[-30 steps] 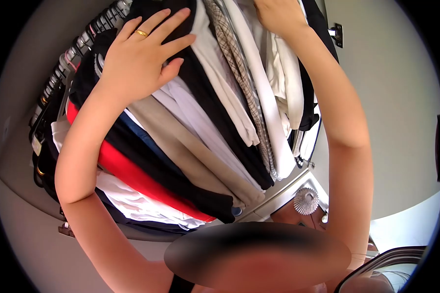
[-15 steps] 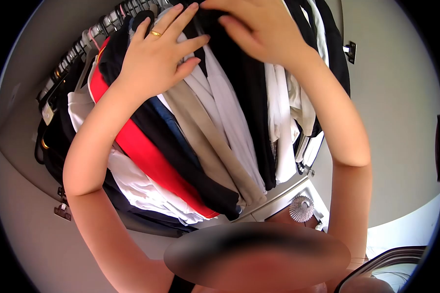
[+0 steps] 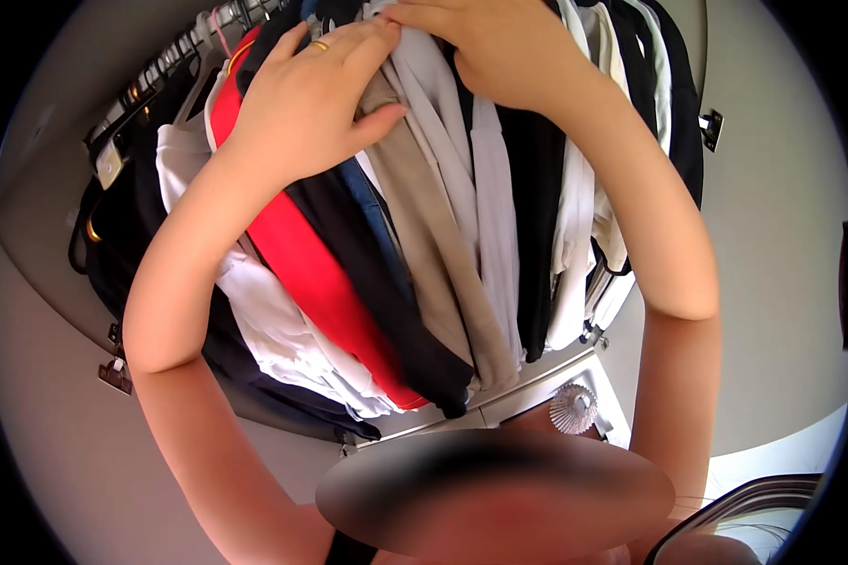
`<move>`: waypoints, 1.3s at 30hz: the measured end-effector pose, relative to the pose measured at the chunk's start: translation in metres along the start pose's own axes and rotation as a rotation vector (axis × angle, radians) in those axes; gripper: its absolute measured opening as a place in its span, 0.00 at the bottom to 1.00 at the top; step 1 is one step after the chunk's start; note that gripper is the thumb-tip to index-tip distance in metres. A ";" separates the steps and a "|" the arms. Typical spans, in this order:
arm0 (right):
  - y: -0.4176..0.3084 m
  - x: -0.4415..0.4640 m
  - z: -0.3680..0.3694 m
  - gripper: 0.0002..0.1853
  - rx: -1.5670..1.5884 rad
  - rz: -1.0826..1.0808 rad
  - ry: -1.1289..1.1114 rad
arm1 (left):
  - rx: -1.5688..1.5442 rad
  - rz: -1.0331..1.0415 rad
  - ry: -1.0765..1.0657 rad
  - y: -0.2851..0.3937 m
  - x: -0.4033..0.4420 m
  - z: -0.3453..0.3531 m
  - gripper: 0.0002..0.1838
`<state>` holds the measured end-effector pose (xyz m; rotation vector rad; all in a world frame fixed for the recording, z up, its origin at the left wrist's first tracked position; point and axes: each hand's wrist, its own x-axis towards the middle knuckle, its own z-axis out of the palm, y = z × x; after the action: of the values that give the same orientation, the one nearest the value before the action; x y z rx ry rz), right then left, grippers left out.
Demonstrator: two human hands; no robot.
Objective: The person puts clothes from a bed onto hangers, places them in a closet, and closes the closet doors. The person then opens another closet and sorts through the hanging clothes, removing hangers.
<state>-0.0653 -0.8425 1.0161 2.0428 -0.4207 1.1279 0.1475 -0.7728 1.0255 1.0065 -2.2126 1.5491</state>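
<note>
My left hand (image 3: 320,104), with a gold ring, lies on the upper part of the hanging clothes, fingers spread and thumb apart, over a beige garment (image 3: 410,188). Beside it my right hand (image 3: 490,47) is at a light grey garment (image 3: 443,122); its fingertips meet near the left fingers, and what they may pinch is too hidden to tell. Below the left forearm hang a red garment (image 3: 320,282) and a black one (image 3: 377,282). To the right of these are black trousers (image 3: 537,217) and white clothes (image 3: 575,245).
A metal rail with hangers (image 3: 174,56) runs along the upper left. Cabinet hinges (image 3: 712,130) sit on the panels at both sides. Below the clothes are a white-edged drawer or shelf (image 3: 443,426) and a pleated round object (image 3: 574,409). A dark-rimmed item (image 3: 773,490) is at lower right.
The right hand moved left toward the left hand, and black and white garments shifted right, exposing grey and beige ones. The view has also shifted a little.
</note>
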 end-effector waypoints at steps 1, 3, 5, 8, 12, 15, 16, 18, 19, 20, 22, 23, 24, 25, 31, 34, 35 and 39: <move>0.002 0.000 -0.001 0.20 0.031 0.030 -0.010 | 0.028 0.001 -0.008 -0.001 -0.004 -0.003 0.31; 0.010 -0.004 -0.012 0.17 0.011 0.112 -0.042 | 0.086 0.011 0.031 -0.003 -0.013 -0.002 0.26; 0.000 -0.008 -0.030 0.19 -0.070 0.200 -0.097 | 0.090 0.061 0.018 -0.006 -0.015 -0.004 0.23; 0.007 -0.013 -0.012 0.27 -0.109 0.244 -0.033 | 0.078 0.092 0.039 -0.002 -0.008 -0.004 0.19; -0.022 -0.002 -0.017 0.25 -0.219 0.368 -0.068 | 0.099 0.056 -0.008 0.002 -0.010 -0.006 0.17; 0.006 -0.012 -0.006 0.20 -0.206 0.412 -0.091 | 0.127 0.017 0.017 -0.004 -0.019 -0.006 0.16; 0.018 -0.021 -0.004 0.20 -0.220 0.392 -0.051 | 0.113 0.018 0.021 -0.006 -0.021 -0.008 0.16; 0.033 -0.034 -0.001 0.20 -0.243 0.351 0.031 | 0.087 0.018 0.027 -0.008 -0.022 -0.011 0.16; 0.035 -0.036 -0.003 0.21 -0.203 0.367 0.049 | 0.109 0.020 0.032 -0.008 -0.022 -0.012 0.16; 0.038 -0.038 -0.002 0.21 -0.205 0.362 0.052 | 0.109 0.017 0.030 -0.006 -0.022 -0.013 0.16; 0.043 -0.041 0.000 0.22 -0.210 0.354 0.058 | 0.106 0.014 0.027 -0.005 -0.022 -0.013 0.16; 0.043 -0.040 -0.001 0.22 -0.199 0.359 0.037 | 0.109 0.012 0.022 -0.005 -0.023 -0.012 0.16; 0.045 -0.041 -0.001 0.23 -0.178 0.353 0.042 | 0.112 0.010 0.017 -0.005 -0.025 -0.012 0.17; 0.048 -0.043 0.001 0.23 -0.157 0.348 0.048 | 0.115 0.009 0.012 -0.005 -0.026 -0.012 0.17; 0.024 -0.031 -0.002 0.25 -0.083 0.391 0.006 | 0.183 -0.072 -0.058 -0.005 -0.051 -0.028 0.26; -0.006 -0.021 -0.003 0.33 -0.093 0.211 0.053 | 0.201 -0.074 -0.113 -0.011 -0.058 -0.031 0.29; -0.011 -0.018 0.003 0.31 -0.024 0.137 0.074 | 0.189 -0.075 -0.102 -0.011 -0.058 -0.030 0.29; -0.022 -0.012 0.016 0.18 -0.039 -0.048 0.024 | 0.183 -0.072 -0.083 -0.012 -0.061 -0.028 0.28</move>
<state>-0.0502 -0.8407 0.9907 1.9933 -0.3767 1.1067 0.1948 -0.7257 1.0109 1.2098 -2.0916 1.7319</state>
